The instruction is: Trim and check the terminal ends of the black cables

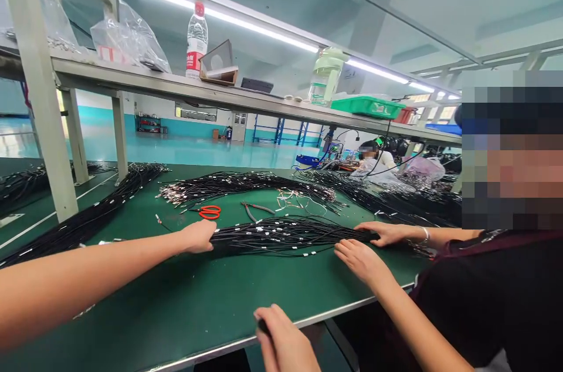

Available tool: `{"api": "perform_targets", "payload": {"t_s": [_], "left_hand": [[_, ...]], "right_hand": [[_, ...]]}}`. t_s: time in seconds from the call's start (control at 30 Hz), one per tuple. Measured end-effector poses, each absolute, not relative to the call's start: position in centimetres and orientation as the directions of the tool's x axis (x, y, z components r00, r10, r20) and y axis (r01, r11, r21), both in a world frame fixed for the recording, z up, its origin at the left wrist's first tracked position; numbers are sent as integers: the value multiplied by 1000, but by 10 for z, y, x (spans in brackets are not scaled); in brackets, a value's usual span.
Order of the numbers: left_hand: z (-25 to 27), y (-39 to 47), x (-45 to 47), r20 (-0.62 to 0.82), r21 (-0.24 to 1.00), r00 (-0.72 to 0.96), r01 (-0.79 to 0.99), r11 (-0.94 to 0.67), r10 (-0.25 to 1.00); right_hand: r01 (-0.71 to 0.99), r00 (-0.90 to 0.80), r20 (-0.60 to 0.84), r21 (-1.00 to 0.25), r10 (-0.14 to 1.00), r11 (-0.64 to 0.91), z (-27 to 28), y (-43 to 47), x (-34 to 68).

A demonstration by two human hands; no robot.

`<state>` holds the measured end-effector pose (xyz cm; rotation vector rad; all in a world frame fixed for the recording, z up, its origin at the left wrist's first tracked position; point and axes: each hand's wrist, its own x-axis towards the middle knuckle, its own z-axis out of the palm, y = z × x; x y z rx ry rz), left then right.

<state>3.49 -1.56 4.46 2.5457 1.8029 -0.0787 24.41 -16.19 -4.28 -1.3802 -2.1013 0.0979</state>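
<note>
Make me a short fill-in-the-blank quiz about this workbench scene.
1. The left hand grips one end of a bundle of ____ cables.
2. The scissors on the mat have ____ handles.
3. The table is covered by a ____ mat.
4. The bottle on the shelf has a ____ cap.

Missing words: black; orange; green; red

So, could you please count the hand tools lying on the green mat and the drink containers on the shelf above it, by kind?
Orange-handled scissors: 1
Grey-handled pliers: 1
Clear bottle with red cap: 1
Jug with pale green lid: 1
Total: 4
</note>
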Motion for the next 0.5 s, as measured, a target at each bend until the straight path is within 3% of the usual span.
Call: {"api": "perform_targets", "payload": {"t_s": [0.13, 0.23, 0.5], "left_hand": [[99, -6, 35, 106, -93, 350, 936, -341, 931], [155, -5, 35, 265, -159, 372, 927, -341, 889], [302, -35, 19, 602, -286, 375, 926, -248, 705]], "right_hand": [[826, -485, 356, -115, 799, 552, -17, -136, 190], [746, -640, 326, 45, 696, 665, -6, -111, 148], [498, -848, 325, 221, 418, 839, -2, -80, 43]]}}
